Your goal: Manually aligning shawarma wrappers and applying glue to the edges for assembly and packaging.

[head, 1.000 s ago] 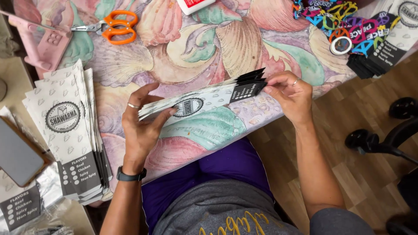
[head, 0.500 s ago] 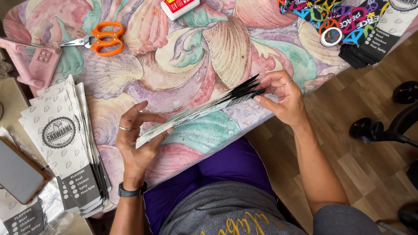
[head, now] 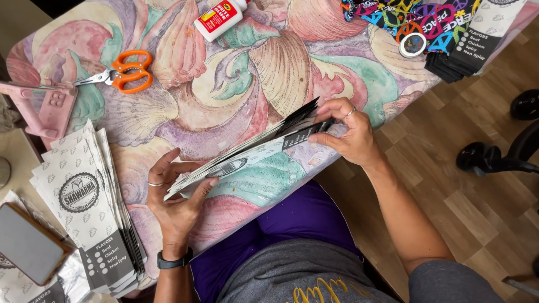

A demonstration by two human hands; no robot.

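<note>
Now I hold the stack of paper sleeves (head: pixel 247 154) over the worktop's (head: pixel 224 84) near edge, left hand (head: pixel 177 196) and right hand (head: pixel 345 132) gripping opposite ends; squaring them seems next.

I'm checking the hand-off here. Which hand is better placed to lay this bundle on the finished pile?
Probably the left hand: it grips the paper sleeve bundle at the end nearest the sleeve stack; the right hand holds the far end.

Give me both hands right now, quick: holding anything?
Left hand: closed on the near end of the stack of paper bags.
Right hand: pinching the stack's far, dark end.
</note>
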